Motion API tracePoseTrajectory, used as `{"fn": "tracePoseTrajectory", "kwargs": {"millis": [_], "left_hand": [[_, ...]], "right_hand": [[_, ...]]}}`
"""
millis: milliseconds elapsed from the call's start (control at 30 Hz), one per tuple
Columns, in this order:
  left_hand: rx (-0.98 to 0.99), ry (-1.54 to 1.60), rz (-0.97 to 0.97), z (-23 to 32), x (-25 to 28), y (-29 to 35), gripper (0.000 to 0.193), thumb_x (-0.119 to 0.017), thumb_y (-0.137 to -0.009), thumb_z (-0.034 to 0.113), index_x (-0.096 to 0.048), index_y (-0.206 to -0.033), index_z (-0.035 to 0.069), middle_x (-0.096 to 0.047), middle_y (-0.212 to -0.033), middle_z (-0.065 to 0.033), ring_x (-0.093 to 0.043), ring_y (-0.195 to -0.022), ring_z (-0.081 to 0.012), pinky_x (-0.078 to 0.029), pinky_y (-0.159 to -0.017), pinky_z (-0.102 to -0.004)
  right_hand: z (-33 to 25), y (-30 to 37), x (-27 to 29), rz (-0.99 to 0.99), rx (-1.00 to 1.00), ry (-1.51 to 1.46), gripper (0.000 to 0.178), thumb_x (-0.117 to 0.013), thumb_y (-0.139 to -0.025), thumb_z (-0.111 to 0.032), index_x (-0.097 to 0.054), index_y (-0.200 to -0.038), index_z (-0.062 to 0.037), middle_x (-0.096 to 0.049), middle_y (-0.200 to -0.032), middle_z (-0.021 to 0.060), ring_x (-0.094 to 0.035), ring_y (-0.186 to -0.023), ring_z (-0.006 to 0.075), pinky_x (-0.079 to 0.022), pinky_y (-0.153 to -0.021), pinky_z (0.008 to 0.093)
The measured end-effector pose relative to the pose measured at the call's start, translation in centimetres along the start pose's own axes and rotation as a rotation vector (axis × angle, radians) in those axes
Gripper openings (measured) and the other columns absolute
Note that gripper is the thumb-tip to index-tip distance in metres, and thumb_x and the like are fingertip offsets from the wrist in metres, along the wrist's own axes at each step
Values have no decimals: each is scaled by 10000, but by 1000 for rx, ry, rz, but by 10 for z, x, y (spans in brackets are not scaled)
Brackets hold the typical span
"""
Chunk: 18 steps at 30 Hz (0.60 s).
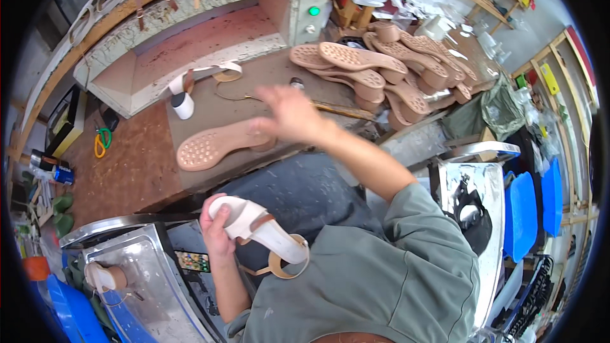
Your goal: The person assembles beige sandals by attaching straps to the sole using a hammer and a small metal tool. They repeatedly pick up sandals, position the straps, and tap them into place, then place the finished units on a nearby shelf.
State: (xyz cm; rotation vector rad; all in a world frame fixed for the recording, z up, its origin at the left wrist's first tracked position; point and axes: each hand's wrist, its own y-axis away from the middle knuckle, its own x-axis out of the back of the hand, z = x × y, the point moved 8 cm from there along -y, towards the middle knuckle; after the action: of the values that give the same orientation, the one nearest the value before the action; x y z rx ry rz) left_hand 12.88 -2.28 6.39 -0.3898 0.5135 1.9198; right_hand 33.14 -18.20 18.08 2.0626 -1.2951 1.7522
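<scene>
In my left hand [217,232], near my lap, is a white sandal upper [254,221] with a tan strap looped at its heel end. The fingers wrap round its toe part. My right hand [291,115] is over the bench with its fingers spread. Beneath it lies a tan shoe sole [213,149], its dimpled face up. The thumb is by the sole's heel end; whether it touches cannot be told. Farther back on the bench sits another white sandal upper [184,103] with straps. A small dark bottle [296,82] stands just beyond my right hand.
Several tan heeled soles [359,57] are piled at the back right. A box-like oven [190,44] with coloured buttons stands behind the bench. Green-and-orange scissors [101,141] lie at left. Metal trays [136,279] flank me, one bearing a sandal piece [107,276].
</scene>
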Motion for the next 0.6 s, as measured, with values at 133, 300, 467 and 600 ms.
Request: {"fn": "tracePoseTrajectory", "kwargs": {"millis": [133, 300, 467, 600], "left_hand": [[-46, 24, 16, 13, -3, 17, 251, -593, -852, 103, -537, -1083, 22, -634, -920, -95, -628, -806, -178, -521, -719, -297], [-33, 82, -32, 3, -13, 15, 247, -590, -853, 104, -539, -1082, 24, -627, -904, -82, -624, -797, -168, -516, -724, -287], [-9, 90, -19, -3, -5, 10, 248, -591, -855, 104, -537, -1081, 18, -624, -902, -79, -615, -797, -155, -505, -715, -270], [-19, 112, 37, -4, 10, 10, 246, -590, -856, 103, -542, -1082, 20, -623, -899, -73, -616, -797, -154, -506, -716, -274]], "right_hand": [[111, -9, 84, -199, -313, 415, 480, -649, -744, -219, -529, -1172, -37, -614, -1092, 170, -580, -1024, 328, -458, -876, 420], [261, 33, 107, -547, -441, 549, 683, -607, -679, -56, -389, -1326, -37, -470, -1312, 186, -459, -1194, 346, -392, -989, 389], [298, 36, 114, -355, -398, 170, 616, -623, -621, -70, -525, -1230, -58, -543, -1219, 172, -522, -1104, 325, -418, -945, 358], [256, 4, 148, -236, -308, 120, 576, -637, -630, -88, -548, -1199, -85, -554, -1107, 178, -539, -1033, 336, -434, -912, 367]]}}
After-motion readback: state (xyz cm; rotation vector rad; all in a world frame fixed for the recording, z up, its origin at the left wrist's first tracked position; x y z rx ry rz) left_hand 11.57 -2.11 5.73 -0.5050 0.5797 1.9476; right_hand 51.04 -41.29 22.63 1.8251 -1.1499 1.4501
